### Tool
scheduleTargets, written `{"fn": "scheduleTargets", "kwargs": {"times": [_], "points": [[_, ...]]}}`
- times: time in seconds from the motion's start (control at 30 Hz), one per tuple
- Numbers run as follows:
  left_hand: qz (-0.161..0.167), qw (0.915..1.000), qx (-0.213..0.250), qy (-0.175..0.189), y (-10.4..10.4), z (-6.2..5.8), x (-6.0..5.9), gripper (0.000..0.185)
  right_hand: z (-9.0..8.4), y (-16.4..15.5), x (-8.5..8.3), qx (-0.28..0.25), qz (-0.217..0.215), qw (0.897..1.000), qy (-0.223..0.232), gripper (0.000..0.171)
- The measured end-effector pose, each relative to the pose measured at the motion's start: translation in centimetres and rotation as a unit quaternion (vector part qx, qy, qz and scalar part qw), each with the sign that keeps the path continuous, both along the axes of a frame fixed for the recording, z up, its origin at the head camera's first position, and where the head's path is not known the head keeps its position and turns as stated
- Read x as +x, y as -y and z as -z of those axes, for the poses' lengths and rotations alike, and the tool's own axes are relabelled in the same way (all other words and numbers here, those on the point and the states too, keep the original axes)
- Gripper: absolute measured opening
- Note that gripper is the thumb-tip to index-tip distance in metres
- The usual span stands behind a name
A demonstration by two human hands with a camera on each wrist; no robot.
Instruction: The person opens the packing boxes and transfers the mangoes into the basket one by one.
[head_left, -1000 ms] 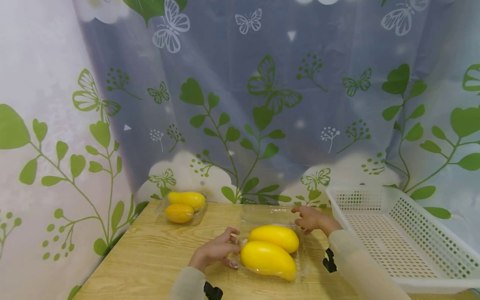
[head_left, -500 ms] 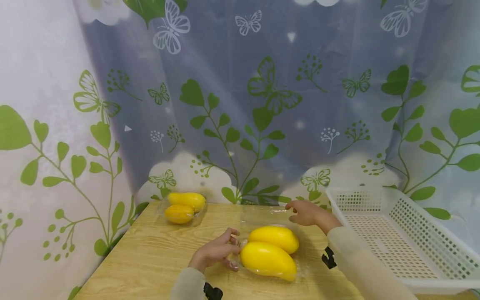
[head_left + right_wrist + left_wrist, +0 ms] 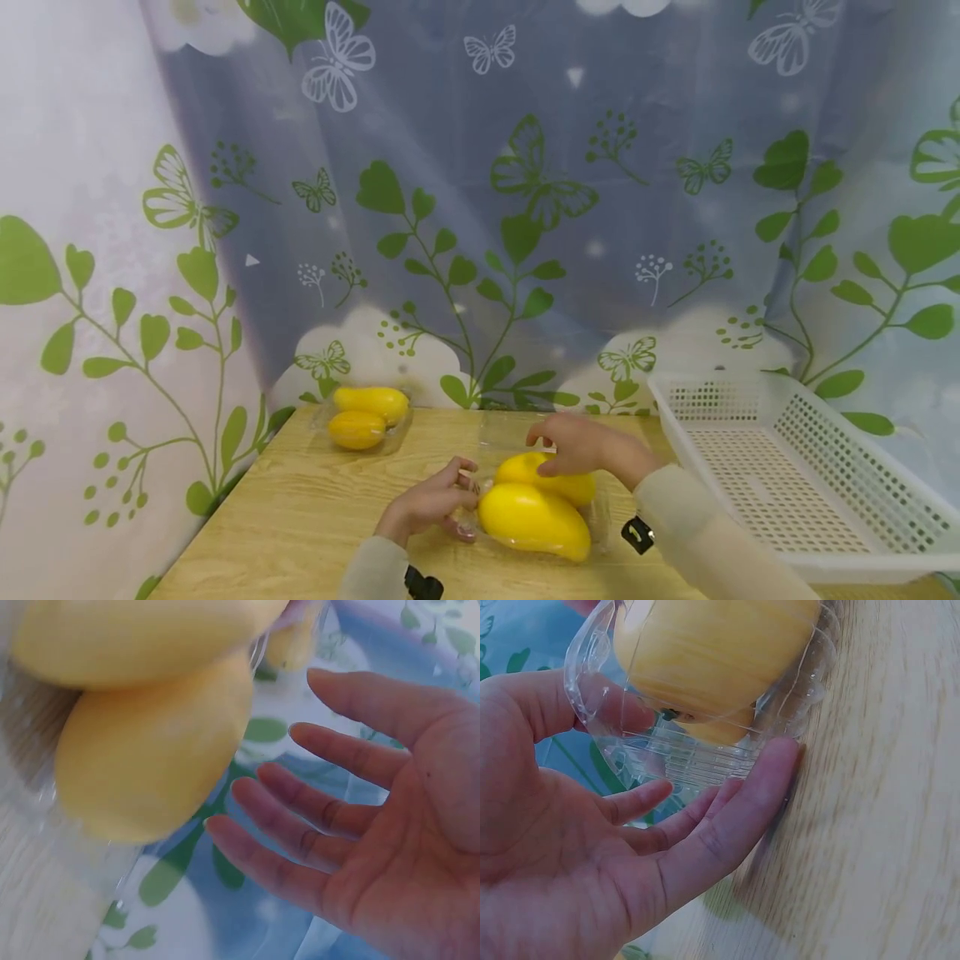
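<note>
While your left hand (image 3: 431, 502) pinches the clear tray's (image 3: 600, 521) left end on the worktop (image 3: 300, 508), your right hand (image 3: 581, 446) hovers open-fingered over the two mangoes (image 3: 534, 521), holding nothing; press unevenly and the thin plastic could buckle, rolling fruit out.

Leaf-print curtain (image 3: 480, 208) — wooden table (image 3: 300, 508)

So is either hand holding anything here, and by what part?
The left hand pinches the clear plastic clamshell tray of yellow mangoes at its left end rim. The right hand is open, gripping nothing.
</note>
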State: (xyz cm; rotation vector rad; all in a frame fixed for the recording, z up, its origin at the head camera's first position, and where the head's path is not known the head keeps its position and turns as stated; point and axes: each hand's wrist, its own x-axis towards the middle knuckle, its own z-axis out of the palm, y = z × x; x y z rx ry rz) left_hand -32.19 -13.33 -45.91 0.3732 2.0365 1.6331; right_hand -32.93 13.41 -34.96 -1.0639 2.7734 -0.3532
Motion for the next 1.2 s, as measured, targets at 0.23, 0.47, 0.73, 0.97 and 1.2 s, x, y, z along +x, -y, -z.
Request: {"fn": "scheduleTargets", "kwargs": {"times": [0.23,0.47,0.73,0.97,1.2], "points": [[-0.004,1.0,-0.002,0.001,0.2,0.3,0.0,0.067,0.2,2.3,2.0,0.015,-0.02,1.0,0.005,0.043],[-0.005,1.0,-0.007,0.003,0.3,0.3,0.1,0.067,1.2,3.4,2.8,0.032,-0.029,0.999,0.009,0.047],[0.001,0.9999,-0.006,0.01,0.2,0.3,0.1,0.067,2.2,3.9,3.1,0.049,-0.024,0.998,0.015,0.049],[0.002,1.0,-0.008,0.005,0.0,0.1,0.2,0.069,2.4,4.1,3.3,0.065,-0.015,0.998,0.015,0.053],[0.001,1.0,-0.008,0.001,0.0,-0.3,0.2,0.072,2.6,4.4,3.2,0.094,-0.001,0.996,-0.003,0.056]]}}
